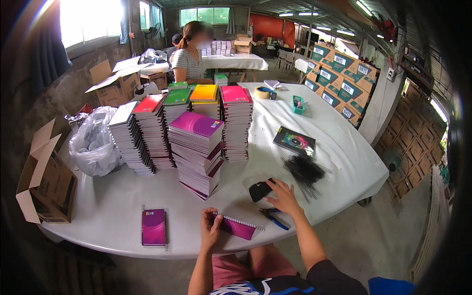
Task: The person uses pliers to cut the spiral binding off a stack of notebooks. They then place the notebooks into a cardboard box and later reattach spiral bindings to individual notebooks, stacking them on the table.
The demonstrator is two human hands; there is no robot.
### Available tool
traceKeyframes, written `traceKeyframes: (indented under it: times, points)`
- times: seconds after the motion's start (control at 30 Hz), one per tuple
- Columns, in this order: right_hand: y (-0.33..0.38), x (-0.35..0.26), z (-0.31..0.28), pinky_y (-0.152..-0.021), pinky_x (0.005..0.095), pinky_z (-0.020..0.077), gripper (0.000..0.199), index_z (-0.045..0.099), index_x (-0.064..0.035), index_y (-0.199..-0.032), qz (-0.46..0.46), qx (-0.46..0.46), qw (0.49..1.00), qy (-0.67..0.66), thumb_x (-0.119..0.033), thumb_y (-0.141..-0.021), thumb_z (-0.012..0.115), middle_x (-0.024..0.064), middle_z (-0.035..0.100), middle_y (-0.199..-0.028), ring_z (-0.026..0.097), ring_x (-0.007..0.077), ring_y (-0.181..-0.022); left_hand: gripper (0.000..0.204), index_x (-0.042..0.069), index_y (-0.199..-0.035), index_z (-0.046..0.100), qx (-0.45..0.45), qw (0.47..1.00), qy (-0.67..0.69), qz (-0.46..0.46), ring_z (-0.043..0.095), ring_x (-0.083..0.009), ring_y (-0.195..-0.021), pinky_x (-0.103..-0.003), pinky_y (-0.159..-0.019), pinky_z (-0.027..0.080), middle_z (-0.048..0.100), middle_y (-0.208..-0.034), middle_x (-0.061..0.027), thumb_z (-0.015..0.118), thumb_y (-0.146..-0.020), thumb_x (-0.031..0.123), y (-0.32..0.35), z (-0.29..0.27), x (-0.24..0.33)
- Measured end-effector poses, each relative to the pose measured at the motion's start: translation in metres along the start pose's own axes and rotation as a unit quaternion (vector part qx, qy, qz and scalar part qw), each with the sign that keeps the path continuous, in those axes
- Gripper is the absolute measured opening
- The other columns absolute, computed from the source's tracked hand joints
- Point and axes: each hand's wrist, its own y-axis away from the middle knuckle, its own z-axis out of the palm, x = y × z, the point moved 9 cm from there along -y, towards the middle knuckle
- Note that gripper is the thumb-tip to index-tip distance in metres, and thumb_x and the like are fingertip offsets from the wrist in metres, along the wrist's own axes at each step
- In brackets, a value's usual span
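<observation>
My left hand (211,227) grips a small purple notebook (237,228) at its left end, tilted near the table's front edge. A wire coil runs along the notebook's upper edge and sticks out past its right end. My right hand (282,196) has its fingers apart, with the fingertips at the edge of a flat black object (260,190) whose kind I cannot make out. Just below that hand lie blue-handled pliers (275,219). A pile of loose black spiral coils (304,172) is to the right. Another purple notebook (153,227) with a coil lies flat at the left.
Tall notebook stacks stand at the middle: purple (196,152), white (129,140), red (151,130) and pink (237,123). Beyond the coils lie a black notebook (294,141), a green basket (298,104) and tape (264,93). An open carton (51,184) and plastic bag (96,145) flank the left. A person (188,61) is across the table.
</observation>
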Motion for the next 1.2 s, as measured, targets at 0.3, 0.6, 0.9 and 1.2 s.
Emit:
traceKeyframes:
  times: [0.3, 0.6, 0.9, 1.2]
  points:
    - [0.095, 0.003, 0.038, -0.101, 0.0577, 0.0217, 0.055, 0.037, -0.0131, -0.134, -0.013, 0.041, 0.999, -0.025, -0.033, -0.085, 0.054, 0.0225, 0.037, -0.13, 0.033, 0.0432, -0.119, 0.016, 0.0, -0.084, 0.06, 0.143, 0.985, -0.002, -0.091, 0.053, -0.0085, -0.069, -0.021, -0.064, 0.043, 0.059, -0.075, -0.0014, 0.071, -0.074, 0.002, 0.024, -0.024, -0.008]
    - [0.087, -0.076, -0.063, -0.09, 0.04, 0.0354, 0.039, 0.052, -0.0121, -0.124, -0.008, 0.128, 0.955, -0.268, -0.027, -0.088, 0.054, 0.0139, 0.049, -0.105, 0.048, 0.0301, -0.097, 0.059, 0.004, -0.126, 0.043, 0.169, 0.985, 0.026, -0.021, 0.061, -0.0115, -0.083, -0.024, -0.075, 0.048, 0.066, -0.093, -0.0118, 0.071, -0.075, 0.0, 0.028, -0.013, 0.04]
    - [0.088, -0.164, -0.07, -0.091, 0.0421, 0.0322, 0.036, 0.059, -0.0208, -0.119, -0.134, 0.09, 0.975, -0.152, -0.032, -0.084, 0.059, 0.0112, 0.049, -0.105, 0.047, 0.0285, -0.097, 0.07, 0.007, -0.129, 0.04, 0.182, 0.972, -0.132, 0.071, 0.061, -0.0116, -0.078, -0.024, -0.071, 0.045, 0.066, -0.083, -0.0075, 0.075, -0.068, -0.001, 0.031, -0.003, 0.075]
    - [0.084, -0.168, -0.067, -0.087, 0.0406, 0.0356, 0.035, 0.059, -0.0206, -0.117, -0.136, 0.045, 0.979, -0.146, -0.032, -0.084, 0.059, 0.0117, 0.051, -0.103, 0.05, 0.0285, -0.096, 0.073, 0.005, -0.13, 0.04, 0.186, 0.953, -0.187, 0.148, 0.061, -0.0116, -0.076, -0.024, -0.068, 0.046, 0.067, -0.081, -0.0071, 0.073, -0.066, -0.006, 0.035, 0.001, 0.092]
